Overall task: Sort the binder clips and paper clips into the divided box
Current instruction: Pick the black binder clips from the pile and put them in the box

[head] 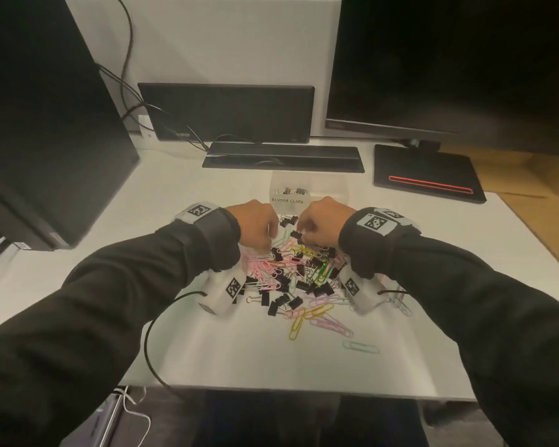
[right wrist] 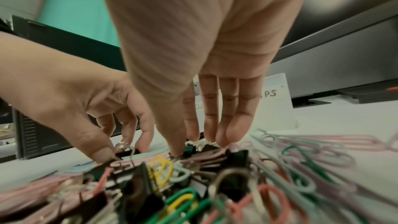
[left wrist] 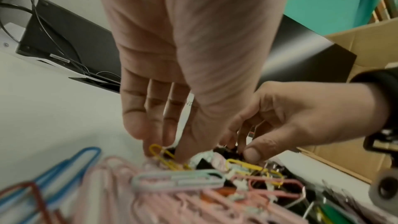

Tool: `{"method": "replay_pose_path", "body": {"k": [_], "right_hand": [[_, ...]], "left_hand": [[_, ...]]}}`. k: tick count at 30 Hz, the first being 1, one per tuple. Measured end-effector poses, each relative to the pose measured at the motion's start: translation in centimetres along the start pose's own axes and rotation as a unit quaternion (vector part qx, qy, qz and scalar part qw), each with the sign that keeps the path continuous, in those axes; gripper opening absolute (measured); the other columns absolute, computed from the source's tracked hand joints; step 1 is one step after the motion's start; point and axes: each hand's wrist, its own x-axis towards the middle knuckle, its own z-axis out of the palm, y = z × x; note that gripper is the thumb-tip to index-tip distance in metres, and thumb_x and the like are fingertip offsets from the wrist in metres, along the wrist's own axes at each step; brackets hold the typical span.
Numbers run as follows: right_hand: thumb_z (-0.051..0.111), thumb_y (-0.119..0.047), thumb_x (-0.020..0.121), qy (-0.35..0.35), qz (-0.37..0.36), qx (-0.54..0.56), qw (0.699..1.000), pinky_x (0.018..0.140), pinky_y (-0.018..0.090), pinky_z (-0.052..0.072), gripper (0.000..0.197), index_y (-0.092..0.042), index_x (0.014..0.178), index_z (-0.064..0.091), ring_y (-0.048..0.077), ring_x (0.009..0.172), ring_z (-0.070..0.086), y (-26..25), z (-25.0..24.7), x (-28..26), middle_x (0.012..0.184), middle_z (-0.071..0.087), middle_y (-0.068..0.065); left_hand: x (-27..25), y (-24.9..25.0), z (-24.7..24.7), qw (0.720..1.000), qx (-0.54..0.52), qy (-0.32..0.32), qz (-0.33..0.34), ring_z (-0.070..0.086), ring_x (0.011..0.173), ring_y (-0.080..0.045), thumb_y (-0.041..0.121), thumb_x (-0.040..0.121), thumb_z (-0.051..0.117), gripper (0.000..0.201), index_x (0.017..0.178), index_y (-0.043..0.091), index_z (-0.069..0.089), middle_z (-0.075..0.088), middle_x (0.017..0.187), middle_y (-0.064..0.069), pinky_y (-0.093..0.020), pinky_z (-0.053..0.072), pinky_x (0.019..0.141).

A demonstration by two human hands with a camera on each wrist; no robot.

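Observation:
A mixed pile (head: 291, 272) of black binder clips and coloured paper clips lies mid-table. Behind it stands the clear divided box (head: 329, 188), labelled "BINDER CLIPS", with a few binder clips (head: 292, 190) inside. My left hand (head: 268, 243) reaches down into the pile's far left edge. In the right wrist view its thumb and fingers (right wrist: 103, 154) pinch a black binder clip (right wrist: 126, 153) by its wire handle. My right hand (head: 300, 233) pinches another small black binder clip (right wrist: 191, 148) at the far edge, close beside the left hand (left wrist: 165, 154).
A black computer tower (head: 46, 150) stands at the left, with a small monitor (head: 226, 112) and a black bar (head: 283, 159) behind the box. A black pad with a red line (head: 430, 182) lies far right. A black cable (head: 149, 343) loops over the near table edge.

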Motion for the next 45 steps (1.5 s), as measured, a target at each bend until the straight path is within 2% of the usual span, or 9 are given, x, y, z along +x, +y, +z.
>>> {"method": "replay_pose_path", "body": {"k": [7, 11, 18, 21, 26, 29, 32, 38, 45], "right_hand": [[0.070, -0.007, 0.079, -0.005, 0.005, 0.022, 1.000, 0.075, 0.029, 0.053, 0.016, -0.013, 0.093, 0.075, 0.024, 0.088, 0.065, -0.2, 0.1, -0.3, 0.095, 0.070, 0.005], [0.068, 0.000, 0.077, 0.005, 0.008, 0.055, 0.998, 0.072, 0.028, 0.053, 0.019, -0.014, 0.087, 0.076, 0.022, 0.082, 0.065, -0.3, 0.2, -0.4, 0.089, 0.071, 0.004], [0.071, -0.013, 0.078, 0.017, 0.003, 0.103, 0.995, 0.072, 0.024, 0.046, 0.019, -0.016, 0.097, 0.076, 0.015, 0.082, 0.061, 0.0, 0.1, -0.8, 0.098, 0.072, 0.002], [0.074, -0.026, 0.078, 0.005, -0.015, 0.078, 0.997, 0.072, 0.026, 0.045, 0.021, -0.019, 0.098, 0.075, 0.015, 0.080, 0.056, -0.5, 0.2, -1.0, 0.089, 0.063, -0.003], [0.069, -0.014, 0.081, -0.002, -0.031, 0.076, 0.997, 0.072, 0.029, 0.055, 0.009, -0.012, 0.083, 0.078, 0.017, 0.074, 0.063, -1.1, 0.1, -1.3, 0.085, 0.074, 0.004], [0.066, -0.014, 0.083, -0.020, -0.042, 0.064, 0.997, 0.077, 0.032, 0.056, 0.010, -0.014, 0.083, 0.077, 0.018, 0.078, 0.064, -1.1, 0.1, -1.4, 0.087, 0.073, 0.003], [0.060, -0.012, 0.086, -0.025, -0.047, 0.046, 0.998, 0.077, 0.026, 0.050, 0.020, -0.019, 0.093, 0.077, 0.015, 0.080, 0.060, -0.9, 0.2, -1.6, 0.096, 0.073, 0.001], [0.067, -0.012, 0.084, -0.052, -0.058, 0.012, 0.997, 0.061, 0.018, 0.041, 0.024, -0.020, 0.105, 0.075, 0.006, 0.065, 0.051, -0.4, -0.1, -2.5, 0.088, 0.066, -0.002], [0.076, -0.019, 0.075, -0.043, -0.024, 0.043, 0.998, 0.069, 0.037, 0.059, 0.015, -0.017, 0.086, 0.067, 0.026, 0.078, 0.068, 0.2, 0.0, -2.6, 0.086, 0.067, 0.003]], "left_hand": [[-0.3, 0.1, 0.2, 1.000, -0.016, 0.009, -0.006, 0.064, 0.090, -0.025, 0.012, 0.078, 0.070, 0.023, 0.100, 0.014, 0.068, 0.063, 0.092, -0.002, -0.034, 0.055, 0.081], [-0.3, -0.3, -0.4, 0.998, -0.059, 0.032, -0.012, 0.060, 0.084, -0.018, 0.013, 0.076, 0.076, 0.016, 0.092, 0.015, 0.070, 0.069, 0.095, -0.001, -0.027, 0.046, 0.075], [-0.6, -0.8, -0.9, 0.990, -0.116, 0.074, -0.044, 0.058, 0.070, -0.014, 0.017, 0.068, 0.085, 0.020, 0.080, 0.014, 0.069, 0.067, 0.078, 0.002, -0.023, 0.044, 0.067], [-0.5, -1.2, -1.1, 0.984, -0.155, 0.073, -0.055, 0.053, 0.062, -0.010, 0.019, 0.064, 0.088, 0.026, 0.070, 0.016, 0.062, 0.061, 0.066, 0.006, -0.023, 0.043, 0.061], [-0.2, -1.2, -0.9, 0.970, -0.224, 0.085, -0.032, 0.064, 0.072, -0.013, 0.013, 0.083, 0.070, 0.015, 0.097, 0.017, 0.069, 0.069, 0.071, 0.001, -0.026, 0.047, 0.077], [0.3, 0.0, -0.6, 0.970, -0.218, 0.102, -0.025, 0.063, 0.076, -0.022, 0.008, 0.092, 0.048, 0.019, 0.091, 0.011, 0.067, 0.067, 0.087, -0.008, -0.027, 0.045, 0.074], [0.9, 1.3, 0.1, 0.978, -0.181, 0.100, -0.034, 0.055, 0.092, -0.031, 0.011, 0.095, 0.037, 0.024, 0.104, 0.001, 0.057, 0.062, 0.107, -0.018, -0.033, 0.039, 0.077], [1.8, 1.8, 1.5, 0.990, -0.105, 0.070, -0.061, 0.058, 0.094, -0.033, 0.012, 0.091, 0.045, 0.032, 0.122, 0.010, 0.050, 0.060, 0.116, -0.018, -0.035, 0.046, 0.078], [2.2, 0.8, 1.4, 0.994, -0.051, 0.083, -0.057, 0.059, 0.099, -0.030, 0.027, 0.090, 0.054, 0.029, 0.117, 0.017, 0.055, 0.061, 0.120, -0.013, -0.031, 0.042, 0.079]]}}
